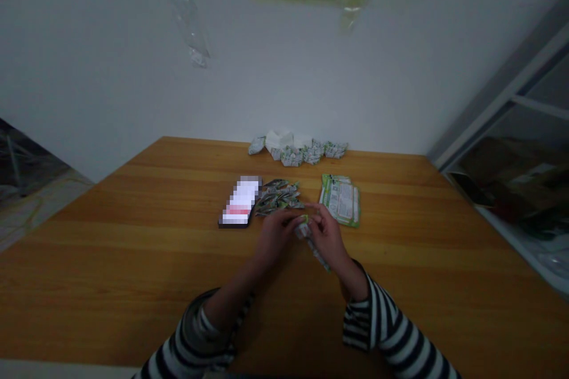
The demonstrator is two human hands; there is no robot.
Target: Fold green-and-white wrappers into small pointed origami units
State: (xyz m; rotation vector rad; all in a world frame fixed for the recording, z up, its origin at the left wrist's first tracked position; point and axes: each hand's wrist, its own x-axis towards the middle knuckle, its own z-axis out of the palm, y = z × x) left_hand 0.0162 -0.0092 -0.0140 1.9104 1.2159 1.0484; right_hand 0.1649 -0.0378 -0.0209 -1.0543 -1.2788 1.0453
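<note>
Pinching close together, my left hand (275,238) and right hand (328,239) gripped the top of a narrow printed packet (313,249).

Left sleeve (191,340): mine, black and off-white stripes, loose knit, paler at the cuff.
Right sleeve (382,323): mine too, same bold stripes, wide open cuff.
Left hand (275,237): bare.
Right hand (329,237): bare.

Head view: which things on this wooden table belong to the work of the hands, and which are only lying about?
In the work:
left hand
right hand
narrow green-and-white foil packet
heap of small folded silver-green foil packets
row of folded white-and-green packets
flat green-printed foil sheet

Lying about:
black smartphone with blurred screen
white shelf frame
</note>
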